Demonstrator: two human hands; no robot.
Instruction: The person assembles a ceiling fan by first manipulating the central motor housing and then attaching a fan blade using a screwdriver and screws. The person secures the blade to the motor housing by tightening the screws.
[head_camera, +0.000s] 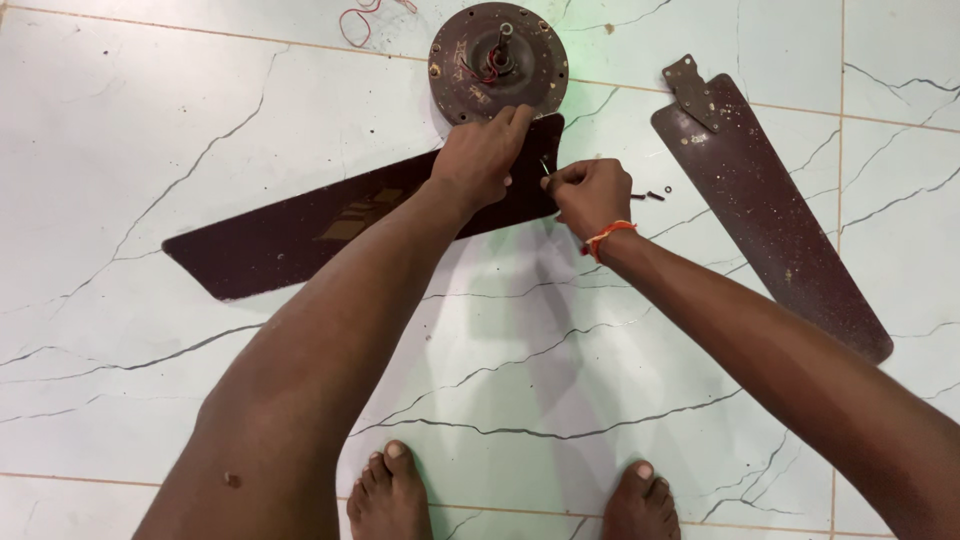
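Note:
A dark brown fan blade (290, 235) lies on the tiled floor, its inner end next to the round fan motor (498, 62). My left hand (482, 155) presses down on that inner end, fingers over the edge by the motor. My right hand (590, 195), with an orange thread at the wrist, pinches a small thin screw just right of the blade's end. Several small dark screws (650, 194) lie on the floor beside my right hand.
A second brown blade (770, 210) with its metal bracket lies at the right. A red wire loop (355, 25) sits at the top by the motor. My bare feet (390, 495) stand at the bottom edge. The floor is pale marble-patterned tile.

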